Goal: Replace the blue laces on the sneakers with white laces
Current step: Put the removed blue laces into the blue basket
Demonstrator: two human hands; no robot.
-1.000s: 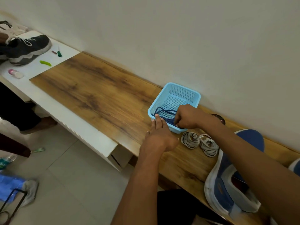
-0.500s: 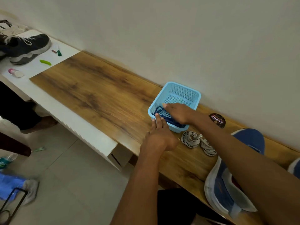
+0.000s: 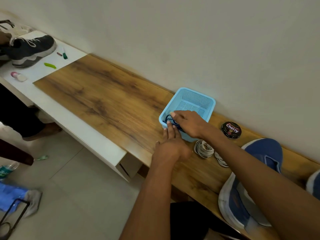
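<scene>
Writing: the round black tin (image 3: pixel 231 130) reads "Cherry" in white script; smaller print below it is too small to read; a bottle (image 3: pixel 7 169) at the 9 o'clock edge of the view carries a green label, unreadable
Right hand (image 3: pixel 189 123): reaches across from 4 o'clock into the basket, palm down, fingers extended and lying flat over the blue laces; grip released, pressing rather than grasping
Left hand (image 3: pixel 170 144): comes up from 6 o'clock, fingers straight, their tips against the basket's near wall; grip released, holding nothing
Blue laces (image 3: pixel 168 119): a dark blue tangle in the basket's near-left corner, partly under the right hand
Basket (image 3: pixel 197 97): light blue, perforated plastic, on the wooden tabletop (image 3: pixel 107 101) close to the wall
White laces (image 3: pixel 204 149): two coiled bundles on the tabletop at 5 o'clock of the basket, just beside it, the second partly hidden by the right forearm
Tin position: at 3 o'clock of the basket, near the wall
Blue sneaker (image 3: pixel 249 187): blue with a white sole, at 4 o'clock of the view, under the right forearm, no lace seen in it; a second blue one (image 3: pixel 314 186) shows at the right edge
Far end, 10 o'clock: a dark sneaker (image 3: pixel 32 49) with pale laces on a white surface (image 3: pixel 76 52), with a green marker (image 3: pixel 65 55), a lime-green piece (image 3: pixel 50 65) and a small pink-capped bottle (image 3: pixel 18 76) near it
</scene>
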